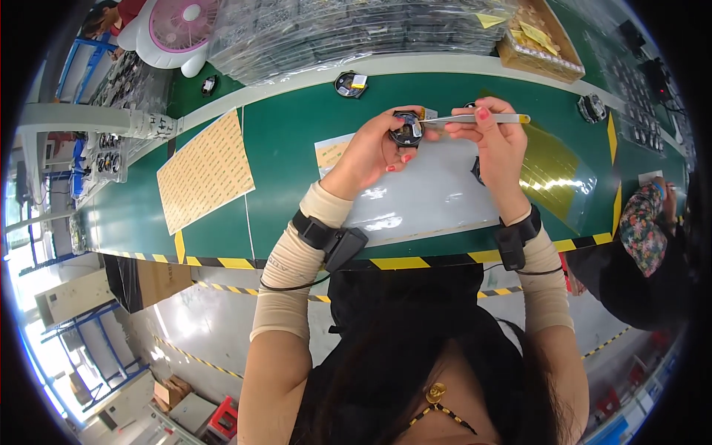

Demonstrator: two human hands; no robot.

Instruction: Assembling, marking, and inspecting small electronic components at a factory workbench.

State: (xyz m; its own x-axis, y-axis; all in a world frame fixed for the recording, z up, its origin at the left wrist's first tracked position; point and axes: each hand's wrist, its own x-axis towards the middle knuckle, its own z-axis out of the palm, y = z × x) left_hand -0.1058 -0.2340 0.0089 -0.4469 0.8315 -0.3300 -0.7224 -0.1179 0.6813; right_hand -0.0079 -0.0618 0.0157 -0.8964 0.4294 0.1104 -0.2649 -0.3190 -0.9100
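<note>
My left hand holds a small round black fan part up above the green bench. My right hand grips flat metal tweezers with a yellow end, their tip resting on the part. Under both hands lies a clear plastic sheet. Another dark part sits on the sheet, half hidden behind my right wrist. Both wrists wear black bands over beige sleeves.
A tan sheet of stickers lies at left on the green bench. A round part sits on the conveyor strip, with bagged trays behind. A brown box and pink fan stand at back. Another person's sleeve is at right.
</note>
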